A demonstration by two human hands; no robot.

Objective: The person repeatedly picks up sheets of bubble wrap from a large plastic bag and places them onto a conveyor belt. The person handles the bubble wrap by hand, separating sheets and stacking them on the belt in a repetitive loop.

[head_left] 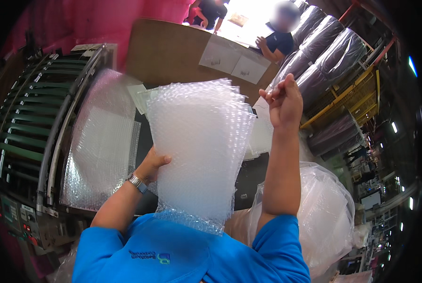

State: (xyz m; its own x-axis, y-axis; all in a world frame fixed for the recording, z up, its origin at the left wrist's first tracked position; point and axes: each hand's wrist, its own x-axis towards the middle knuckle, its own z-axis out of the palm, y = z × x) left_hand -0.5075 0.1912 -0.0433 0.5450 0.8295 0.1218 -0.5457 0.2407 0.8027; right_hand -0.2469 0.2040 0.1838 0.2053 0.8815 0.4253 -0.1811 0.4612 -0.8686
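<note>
A thick stack of clear bubble wrap bags (199, 146) stands tilted in front of my chest, its far edges fanned out. My left hand (150, 165) is closed on the stack's left edge, thumb on the near face and the other fingers hidden behind. Raised to the right of the stack and apart from it is my right hand (285, 104). Its fingers are curled in toward the thumb; whether something small is pinched there is too fine to make out. More bubble wrap pieces (260, 139) lie behind the stack on the dark tabletop (147, 127).
Bubble wrap sheeting (100, 141) lies at left beside a machine with green belts (34, 101) and a control panel (17, 219). A large clear plastic bag (326, 212) bulges at right. Beyond a brown board (166, 52) are two people; wrapped rolls (333, 52) rest at far right.
</note>
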